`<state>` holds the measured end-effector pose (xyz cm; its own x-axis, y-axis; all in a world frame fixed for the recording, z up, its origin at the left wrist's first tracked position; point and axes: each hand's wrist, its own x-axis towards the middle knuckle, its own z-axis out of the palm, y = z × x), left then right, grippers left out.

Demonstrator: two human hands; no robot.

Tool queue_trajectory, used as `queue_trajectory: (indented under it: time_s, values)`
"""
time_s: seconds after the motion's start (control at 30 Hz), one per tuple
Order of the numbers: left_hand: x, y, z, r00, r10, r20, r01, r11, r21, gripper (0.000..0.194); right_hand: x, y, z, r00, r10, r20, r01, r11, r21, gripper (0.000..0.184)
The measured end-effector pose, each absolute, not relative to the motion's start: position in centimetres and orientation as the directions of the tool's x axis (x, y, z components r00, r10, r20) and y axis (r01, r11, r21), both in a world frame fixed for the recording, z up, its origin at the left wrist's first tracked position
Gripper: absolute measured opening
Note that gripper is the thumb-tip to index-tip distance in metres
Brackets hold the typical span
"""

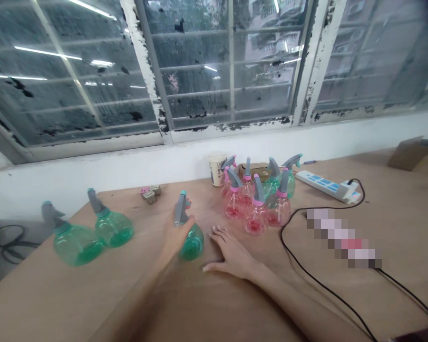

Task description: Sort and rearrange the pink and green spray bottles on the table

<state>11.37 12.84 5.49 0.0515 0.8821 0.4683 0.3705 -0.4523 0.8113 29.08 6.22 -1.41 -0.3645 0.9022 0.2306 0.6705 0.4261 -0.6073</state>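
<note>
My left hand (176, 235) is wrapped round the neck of a green spray bottle (193, 244) with a grey trigger head, in the middle of the table. Just right of that bottle, my right hand (231, 254) rests low with its fingers spread and holds nothing. Two more green spray bottles, a nearer one (76, 244) and a farther one (114, 229), stand at the left. Beyond my right hand is a cluster of pink spray bottles (255, 221) and green spray bottles (272, 183), all with grey heads.
A paper cup (217, 171) and small grey-brown pieces (150, 195) lie near the wall. At the right are a white power strip (323, 184), a black cable (296, 259), a pixelated object (342, 237) and a cardboard box (406, 154). Windows (228, 61) rise behind the table (50, 304).
</note>
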Motion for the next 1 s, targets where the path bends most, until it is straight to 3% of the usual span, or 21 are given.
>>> queue_trajectory:
  time_s: [0.33, 0.6, 1.0]
  values:
    - [12.6, 18.4, 6.0, -0.160, 0.845, 0.510, 0.528, -0.363, 0.768, 0.041, 29.0, 6.4, -1.7, -0.364, 0.902, 0.233, 0.654, 0.426, -0.625, 0.108]
    - [13.4, 20.6, 5.9, -0.193, 0.812, 0.551, 0.592, -0.352, 0.725, 0.030, 29.0, 6.5, -1.8, -0.368, 0.900, 0.234, 0.646, 0.428, -0.632, 0.109]
    - [14.9, 26.8, 7.4, -0.300, 0.774, 0.558, 0.705, -0.215, 0.676, 0.055, 29.0, 6.8, -1.9, -0.376, 0.905, 0.202, 0.636, 0.410, -0.654, 0.112]
